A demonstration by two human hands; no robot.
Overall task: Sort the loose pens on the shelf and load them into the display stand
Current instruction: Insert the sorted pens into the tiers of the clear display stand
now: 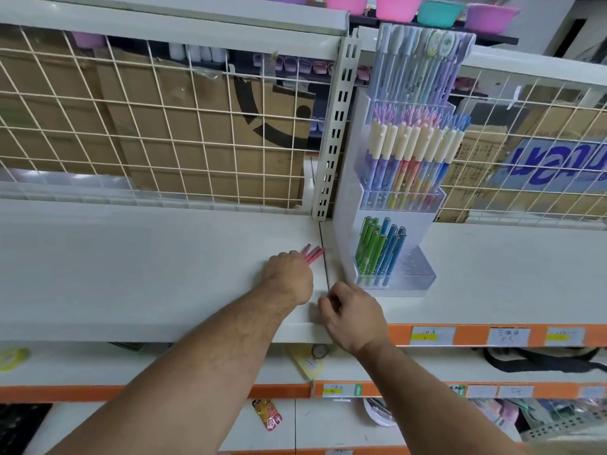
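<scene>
the left hand [289, 274] rests on the white shelf [147, 264] with its fingers curled round a small bunch of pink pens [313, 253]. their far ends stick out past the knuckles towards the seam between two shelf boards. the right hand [353, 315] hovers just beside it, near the shelf's front edge, apart from the left hand. its fingers are bent under and seen from behind, so whether it holds anything cannot be told.

the clear acrylic display stand [410, 284] stands just right of the seam, near both hands. its lowest tier holds green pens [370, 249] and blue pens [395, 249] upright side by side. the middle tier is packed with pastel pens with cream caps [410, 142], and the top tier with pale blue and lilac pens [414, 64].

behind the shelf runs a cream wire grid [164, 126], with cardboard boxes [203, 152] behind it.
</scene>
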